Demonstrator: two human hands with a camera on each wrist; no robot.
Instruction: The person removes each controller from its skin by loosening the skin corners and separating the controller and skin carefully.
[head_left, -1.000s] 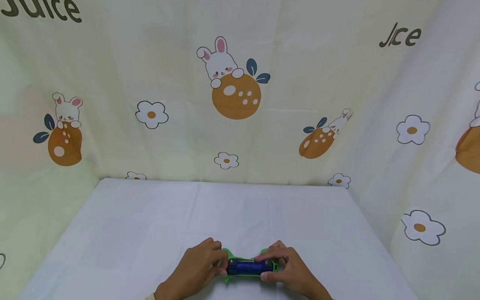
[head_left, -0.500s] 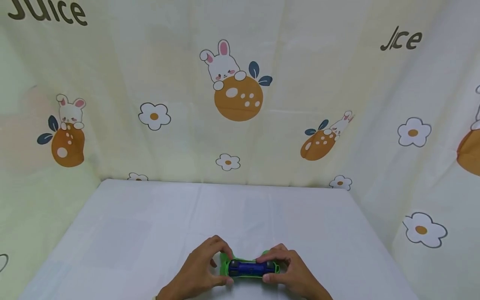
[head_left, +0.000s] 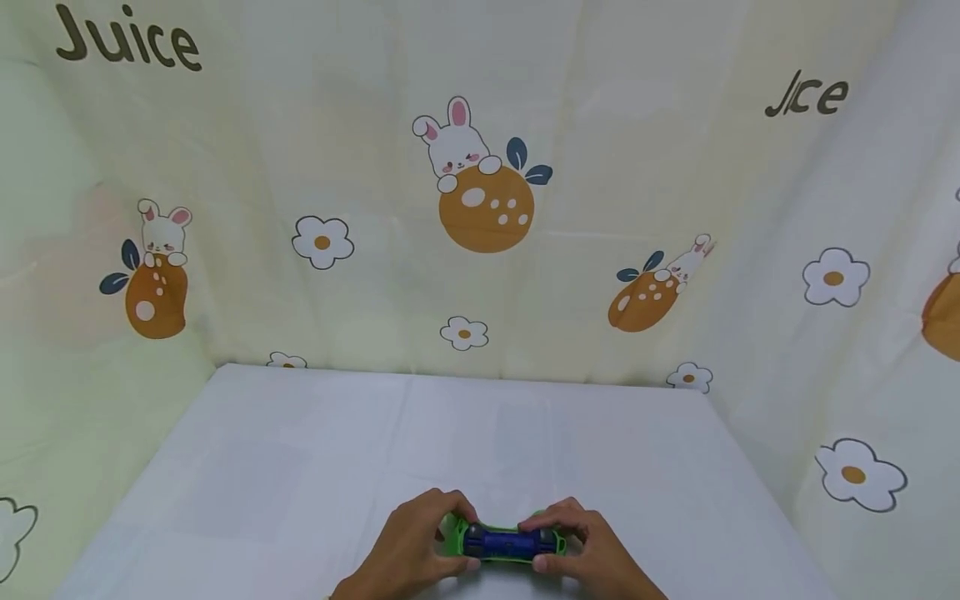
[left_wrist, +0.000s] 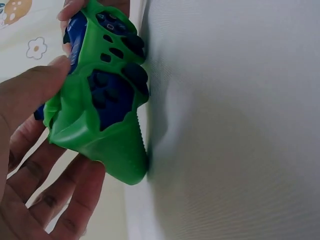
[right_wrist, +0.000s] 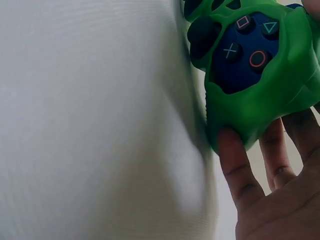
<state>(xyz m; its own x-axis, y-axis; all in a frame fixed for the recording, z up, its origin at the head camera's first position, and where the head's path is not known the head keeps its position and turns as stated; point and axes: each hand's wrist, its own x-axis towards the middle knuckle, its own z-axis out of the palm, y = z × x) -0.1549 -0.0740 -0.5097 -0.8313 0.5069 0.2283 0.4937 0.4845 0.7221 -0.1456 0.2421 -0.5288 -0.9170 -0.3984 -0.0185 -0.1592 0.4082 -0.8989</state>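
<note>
A dark blue game controller (head_left: 510,544) with black thumbsticks stands on edge at the near side of the table, within a green rubbery sleeve cover (left_wrist: 125,155). Its left end is held by my left hand (head_left: 411,542), thumb on the near edge and fingers round the far side. In the left wrist view the green cover looks wrinkled near the thumb. My right hand (head_left: 592,546) grips the other end, thumb in front and fingertips over the top. Round symbol buttons (right_wrist: 258,59) show through the cover's opening in the right wrist view.
A white cloth covers the table (head_left: 315,467). Behind it and along both sides hangs a pale curtain (head_left: 360,150) printed with rabbits, oranges and flowers.
The left hand's fingers have gone from pinching the cover's left end to spanning the controller from far edge to near edge. The right hand keeps its grip. The head view has tilted slightly.
</note>
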